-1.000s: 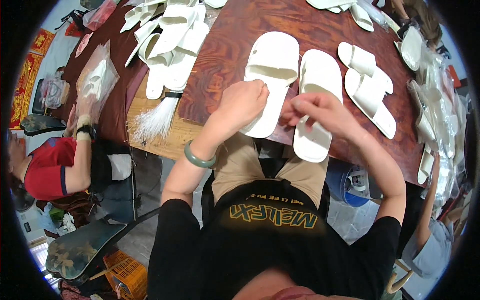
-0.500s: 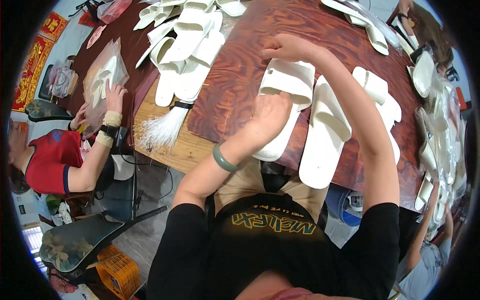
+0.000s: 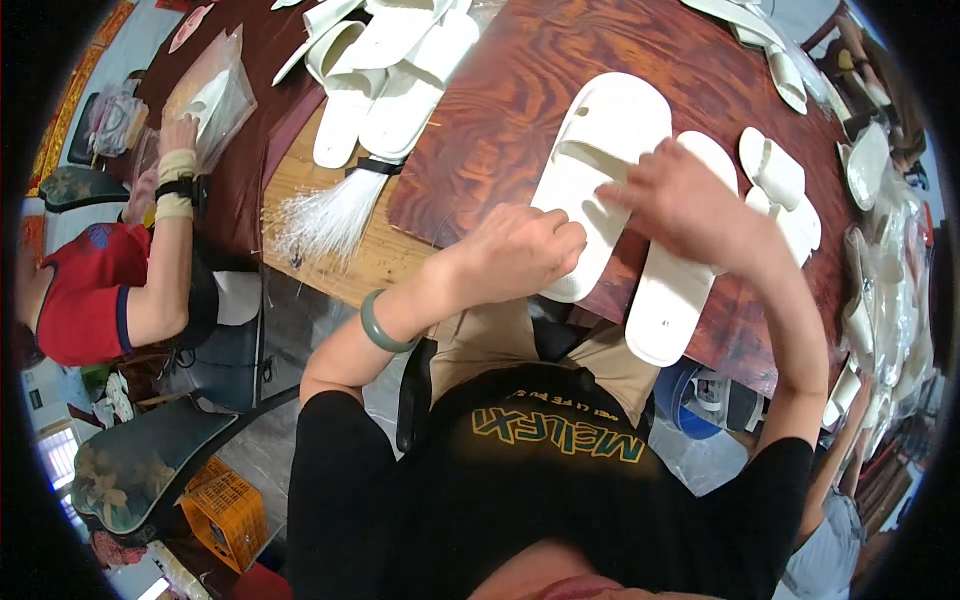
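A broad reddish-brown wooden table (image 3: 520,90) with a swirling grain fills the far half of the scene. At its far left lies a heap of white foam slippers (image 3: 385,60), and a bundle of thin white plastic strands (image 3: 325,215) rests on the paler near-left board. A white foam slide slipper (image 3: 595,175) lies at the table's near edge, with a second white slipper (image 3: 675,270) just to its right. The left hand (image 3: 525,250), fingers curled, presses on the first slipper's heel end. The right hand (image 3: 690,200) rests across both slippers, fingers bent; whether it grips anything I cannot tell. A green bangle (image 3: 380,325) circles the left wrist.
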A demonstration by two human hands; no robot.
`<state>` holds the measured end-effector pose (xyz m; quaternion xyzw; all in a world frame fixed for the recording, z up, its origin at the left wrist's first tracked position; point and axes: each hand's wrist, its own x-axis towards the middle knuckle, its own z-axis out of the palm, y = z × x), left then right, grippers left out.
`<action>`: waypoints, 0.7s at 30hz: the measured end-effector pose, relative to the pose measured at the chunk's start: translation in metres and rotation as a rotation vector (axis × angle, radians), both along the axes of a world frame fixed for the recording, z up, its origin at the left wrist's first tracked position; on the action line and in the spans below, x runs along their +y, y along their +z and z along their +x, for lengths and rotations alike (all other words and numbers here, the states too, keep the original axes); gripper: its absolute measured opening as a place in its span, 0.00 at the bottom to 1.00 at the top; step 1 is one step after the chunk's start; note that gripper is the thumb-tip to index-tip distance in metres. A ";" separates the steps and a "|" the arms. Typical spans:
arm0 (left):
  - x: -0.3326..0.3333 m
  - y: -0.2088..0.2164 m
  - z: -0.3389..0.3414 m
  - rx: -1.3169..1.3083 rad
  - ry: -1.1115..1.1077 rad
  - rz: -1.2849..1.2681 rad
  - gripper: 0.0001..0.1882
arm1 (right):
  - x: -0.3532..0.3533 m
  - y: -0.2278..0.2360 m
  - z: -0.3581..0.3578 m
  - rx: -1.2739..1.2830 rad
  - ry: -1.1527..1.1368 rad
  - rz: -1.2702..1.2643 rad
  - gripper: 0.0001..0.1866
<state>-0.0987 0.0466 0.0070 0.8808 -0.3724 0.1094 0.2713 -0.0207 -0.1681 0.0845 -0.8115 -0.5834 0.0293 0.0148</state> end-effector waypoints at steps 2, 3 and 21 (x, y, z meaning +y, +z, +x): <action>0.006 0.002 0.004 -0.015 -0.011 0.060 0.05 | 0.011 -0.015 -0.024 -0.182 -0.015 0.004 0.14; 0.007 0.003 0.008 -0.031 -0.030 0.075 0.04 | 0.011 -0.020 -0.028 -0.196 -0.010 -0.046 0.13; -0.019 -0.016 0.060 -0.050 0.261 0.115 0.07 | -0.018 -0.018 0.063 -0.129 -0.477 0.527 0.06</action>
